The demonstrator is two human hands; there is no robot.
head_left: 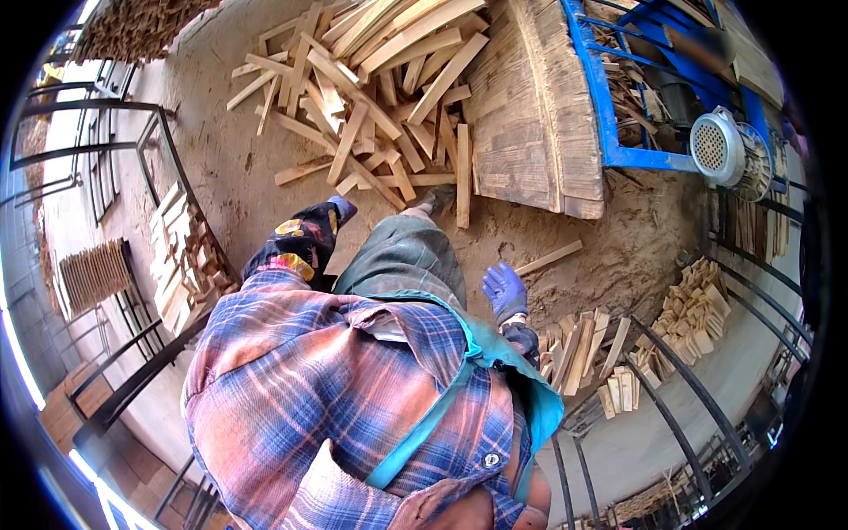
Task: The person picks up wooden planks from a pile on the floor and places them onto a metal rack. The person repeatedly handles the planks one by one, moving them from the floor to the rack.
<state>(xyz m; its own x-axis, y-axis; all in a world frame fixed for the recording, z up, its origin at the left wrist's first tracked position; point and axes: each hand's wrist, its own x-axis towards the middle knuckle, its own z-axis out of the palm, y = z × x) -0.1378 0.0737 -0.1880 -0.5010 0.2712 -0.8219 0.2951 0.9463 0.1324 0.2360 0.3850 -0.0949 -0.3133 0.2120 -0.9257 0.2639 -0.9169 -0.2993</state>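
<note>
My right hand (504, 291), in a purple glove, hangs low beside my knee with its fingers stretched out and nothing visible in it. Close to its fingertips lies a single wooden strip (549, 258) on the dusty floor; whether they touch I cannot tell. Only part of my left hand (343, 208), also gloved in purple, shows past the dark patterned sleeve (296, 243), and its fingers are hard to make out. Ahead of it a loose heap of pale wooden strips (362, 106) lies criss-crossed on the floor.
A thick wooden board (534, 115) stands right of the heap, against a blue metal frame (594, 88) with a grey motor (717, 146). Black metal racks (689, 380) hold stacked wood pieces (689, 309) on the right. More cut strips (187, 265) lean by racks at left.
</note>
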